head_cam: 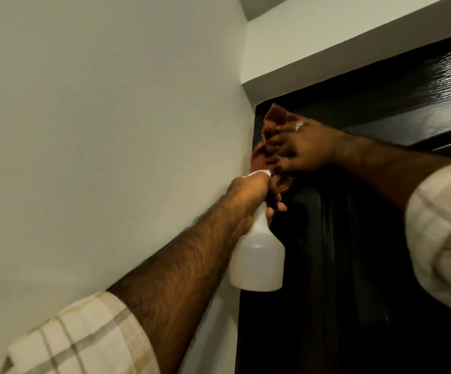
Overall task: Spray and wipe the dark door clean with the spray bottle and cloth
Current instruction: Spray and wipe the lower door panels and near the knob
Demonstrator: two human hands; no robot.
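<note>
Cloth [271,136] of a reddish-brown colour is being pressed flat against the top left corner of the dark door [353,238] by the right hand [300,147], whose fingers are spread straight over it rather than curled round it. A ring [299,124] is being worn on one finger of that hand. Just below, the spray bottle [258,249] is being held upright by the left hand [251,195], with the fingers wrapped round the neck and the blue trigger; the white body is hanging beneath the fist, in front of the door's left edge. The nozzle is being pointed toward the lower fold of the cloth, close to it. Both forearms are being raised from checked rolled sleeves [84,338]. A pale wall [97,130] is being shown to the left, and a pale ledge [353,41] above the door.
</note>
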